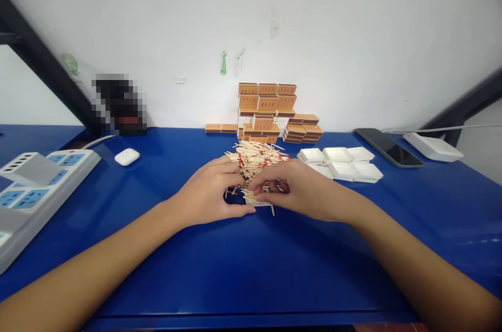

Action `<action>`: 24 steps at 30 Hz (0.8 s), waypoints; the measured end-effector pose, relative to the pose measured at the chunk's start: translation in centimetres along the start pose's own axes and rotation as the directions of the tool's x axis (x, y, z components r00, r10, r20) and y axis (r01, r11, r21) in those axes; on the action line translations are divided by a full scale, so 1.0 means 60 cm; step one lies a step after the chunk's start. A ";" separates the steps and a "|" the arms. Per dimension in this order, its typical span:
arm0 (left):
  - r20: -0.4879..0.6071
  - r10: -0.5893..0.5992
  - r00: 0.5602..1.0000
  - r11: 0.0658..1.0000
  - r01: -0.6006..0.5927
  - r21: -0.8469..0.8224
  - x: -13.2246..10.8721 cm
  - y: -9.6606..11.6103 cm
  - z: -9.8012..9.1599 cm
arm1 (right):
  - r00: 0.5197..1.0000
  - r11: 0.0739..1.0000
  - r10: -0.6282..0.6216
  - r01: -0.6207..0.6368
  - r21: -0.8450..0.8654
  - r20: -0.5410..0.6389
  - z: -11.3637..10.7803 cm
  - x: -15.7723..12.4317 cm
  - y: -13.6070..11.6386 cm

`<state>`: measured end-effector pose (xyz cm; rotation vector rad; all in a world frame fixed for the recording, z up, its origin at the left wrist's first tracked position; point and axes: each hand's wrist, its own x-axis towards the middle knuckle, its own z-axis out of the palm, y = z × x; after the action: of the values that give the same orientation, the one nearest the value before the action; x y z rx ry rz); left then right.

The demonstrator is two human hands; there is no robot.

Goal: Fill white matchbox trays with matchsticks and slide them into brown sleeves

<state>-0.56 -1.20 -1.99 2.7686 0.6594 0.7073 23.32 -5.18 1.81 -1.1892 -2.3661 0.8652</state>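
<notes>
Blue tabletop, matchboxes stacked at the back
Left hand holds its grip apart, right hand touches matches, clamped or not I cannot tell; match pile beyond, tray under the right fingertips.

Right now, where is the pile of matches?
The pile of matches is central in the head view, on the blue table, beside the left hand and right hand, in front of the stacked matchboxes.

There are two hands, one phone, one power strip. Six white trays sit grouped. Matchboxes exceed a dozen; matches defy counting.
</notes>
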 end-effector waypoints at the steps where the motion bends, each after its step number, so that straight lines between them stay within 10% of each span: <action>1: -0.001 0.003 1.000 1.000 -0.003 -0.005 0.000 0.000 0.000 | 1.000 1.000 -0.006 0.006 -0.016 -0.020 0.000 0.000 0.001; 24: 0.004 0.003 1.000 1.000 -0.003 0.018 0.000 0.002 -0.002 | 0.999 0.973 -0.035 0.027 -0.230 -0.029 0.018 0.004 0.006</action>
<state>-0.58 -1.28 -1.88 2.7867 0.6643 0.7003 22.81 -5.19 0.76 -1.2371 -2.5031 0.5682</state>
